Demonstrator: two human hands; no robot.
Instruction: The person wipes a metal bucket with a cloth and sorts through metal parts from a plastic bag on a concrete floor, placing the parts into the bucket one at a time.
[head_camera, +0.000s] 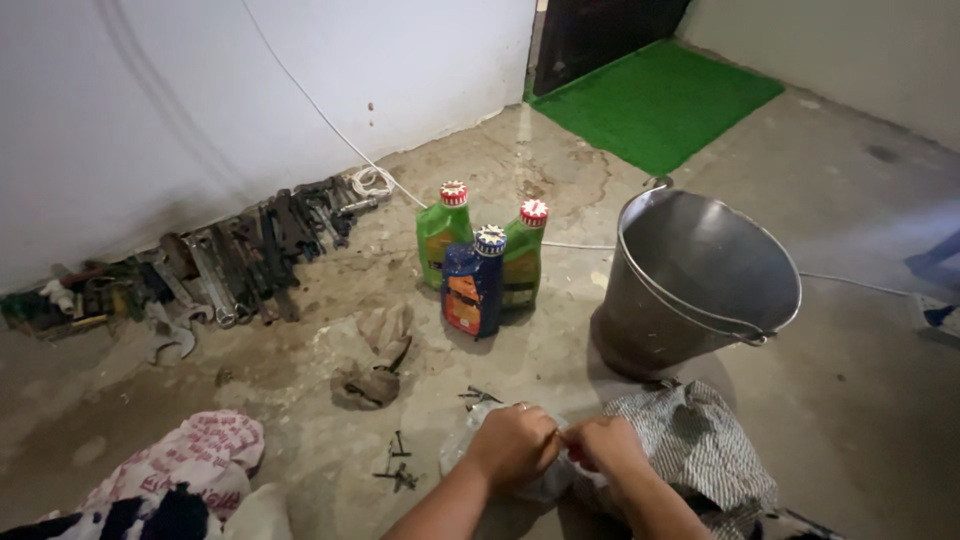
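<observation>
Where the wall meets stained concrete floor (860, 400), wrenches (230, 265) lie

Three jugs are sitting just beyond the hands (560, 450): two green bottles (441, 236) (524, 252) with red caps, a blue bottle (474, 283) wearing an orange label.

Bare forearms, ring on left hand (512, 443)

Dim, soft indoor light, faint shadows, slight blur and wide-angle bending at edges.
</observation>
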